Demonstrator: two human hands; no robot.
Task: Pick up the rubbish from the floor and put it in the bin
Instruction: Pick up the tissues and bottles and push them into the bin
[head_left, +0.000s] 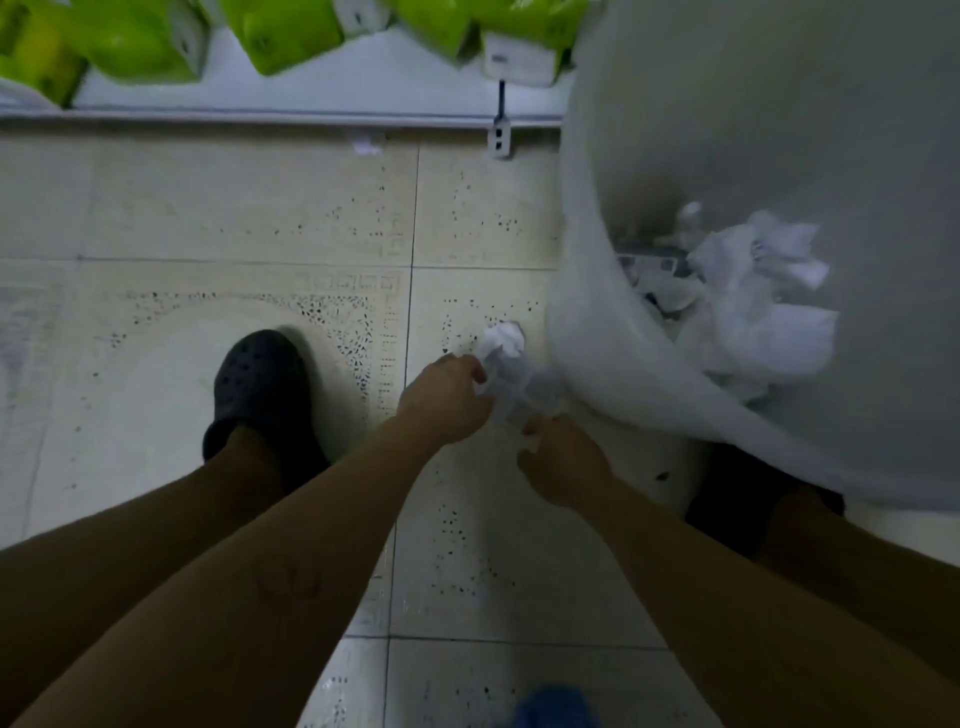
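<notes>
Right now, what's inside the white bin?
Inside the white bin lies a heap of crumpled white paper, with something darker partly showing at its left edge. Whatever sits beneath is covered.

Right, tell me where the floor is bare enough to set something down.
Bare pale tile floor lies between the black clog and the white ledge. It is crowded beside the white bin, where both hands grip crumpled white paper.

— What are your hands on?
— Your left hand (447, 395) and right hand (563, 462) both pinch crumpled white paper (506, 364) low over the floor tiles (260, 228), just left of the bin (597, 322).
</notes>
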